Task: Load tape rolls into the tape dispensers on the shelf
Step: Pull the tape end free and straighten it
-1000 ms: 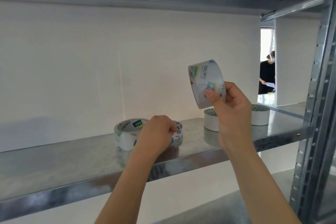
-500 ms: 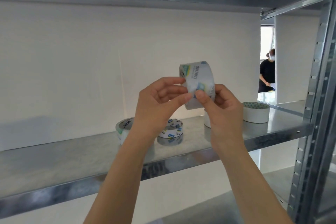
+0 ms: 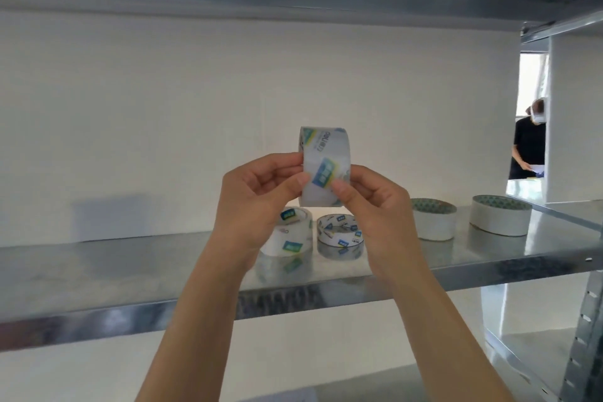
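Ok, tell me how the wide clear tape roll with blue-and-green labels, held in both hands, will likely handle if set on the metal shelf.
The wide clear tape roll looks rigid: the left hand and right hand pinch it without denting it. Set on its curved edge, it would probably roll on the smooth metal shelf. Laid flat like the neighbouring clear rolls, it should stay put.

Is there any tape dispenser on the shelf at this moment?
No, the shelf holds only four tape rolls, two clear and two white; no dispenser shows.
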A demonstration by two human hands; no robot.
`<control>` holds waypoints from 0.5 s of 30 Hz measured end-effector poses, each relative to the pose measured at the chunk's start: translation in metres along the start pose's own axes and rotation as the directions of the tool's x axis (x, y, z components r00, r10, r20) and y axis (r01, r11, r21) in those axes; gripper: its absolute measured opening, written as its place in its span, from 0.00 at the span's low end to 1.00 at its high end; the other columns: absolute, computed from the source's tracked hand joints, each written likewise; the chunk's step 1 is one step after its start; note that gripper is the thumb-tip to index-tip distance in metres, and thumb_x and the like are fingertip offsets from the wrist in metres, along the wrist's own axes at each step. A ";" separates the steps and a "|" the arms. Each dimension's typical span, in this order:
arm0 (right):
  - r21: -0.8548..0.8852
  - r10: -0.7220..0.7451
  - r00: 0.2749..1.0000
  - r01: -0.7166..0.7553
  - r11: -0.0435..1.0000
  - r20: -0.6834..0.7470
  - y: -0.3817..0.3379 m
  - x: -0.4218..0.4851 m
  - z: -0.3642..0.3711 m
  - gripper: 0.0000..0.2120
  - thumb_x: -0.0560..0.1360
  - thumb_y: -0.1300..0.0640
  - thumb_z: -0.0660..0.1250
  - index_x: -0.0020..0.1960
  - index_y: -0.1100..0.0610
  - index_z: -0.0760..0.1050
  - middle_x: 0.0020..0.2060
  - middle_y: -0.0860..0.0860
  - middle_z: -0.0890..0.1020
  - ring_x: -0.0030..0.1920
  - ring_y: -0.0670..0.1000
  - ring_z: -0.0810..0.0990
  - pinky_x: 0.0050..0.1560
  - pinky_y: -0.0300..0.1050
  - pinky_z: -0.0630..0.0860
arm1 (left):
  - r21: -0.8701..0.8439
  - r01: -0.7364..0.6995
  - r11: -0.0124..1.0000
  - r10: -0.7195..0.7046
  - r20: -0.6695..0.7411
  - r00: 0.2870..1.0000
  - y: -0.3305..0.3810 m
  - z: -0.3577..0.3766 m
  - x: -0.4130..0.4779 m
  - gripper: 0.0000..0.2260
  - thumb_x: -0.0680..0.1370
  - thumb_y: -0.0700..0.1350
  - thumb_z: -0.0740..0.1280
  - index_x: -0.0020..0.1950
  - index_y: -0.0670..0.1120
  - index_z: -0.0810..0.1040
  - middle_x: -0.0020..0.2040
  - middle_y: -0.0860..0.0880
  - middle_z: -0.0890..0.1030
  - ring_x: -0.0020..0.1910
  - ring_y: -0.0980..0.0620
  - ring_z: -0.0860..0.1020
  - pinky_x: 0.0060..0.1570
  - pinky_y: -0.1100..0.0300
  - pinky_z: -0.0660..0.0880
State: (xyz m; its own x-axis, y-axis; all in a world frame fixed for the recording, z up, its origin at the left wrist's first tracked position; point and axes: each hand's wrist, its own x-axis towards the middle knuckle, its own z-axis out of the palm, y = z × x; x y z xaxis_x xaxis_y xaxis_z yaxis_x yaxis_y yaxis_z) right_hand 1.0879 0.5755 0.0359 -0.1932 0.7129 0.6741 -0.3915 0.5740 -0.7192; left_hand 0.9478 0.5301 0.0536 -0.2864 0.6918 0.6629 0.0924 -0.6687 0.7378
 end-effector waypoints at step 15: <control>0.320 0.018 0.856 -0.213 0.923 0.517 0.004 -0.067 0.241 0.07 0.74 0.61 0.68 0.52 0.57 0.82 0.43 0.50 0.86 0.43 0.46 0.84 0.43 0.36 0.78 | 0.435 0.055 0.899 0.169 -0.459 0.872 0.128 -0.199 -0.125 0.09 0.70 0.40 0.71 0.50 0.44 0.83 0.47 0.44 0.86 0.49 0.44 0.83 0.50 0.52 0.79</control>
State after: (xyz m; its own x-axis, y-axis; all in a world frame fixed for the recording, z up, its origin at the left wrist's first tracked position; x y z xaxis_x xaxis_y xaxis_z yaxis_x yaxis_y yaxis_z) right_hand 0.8826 0.4332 0.0286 -0.6375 0.4121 0.6510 -0.6082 0.2494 -0.7535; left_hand 0.8058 0.3032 0.0397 -0.6723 0.3653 0.6439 0.4817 -0.4446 0.7551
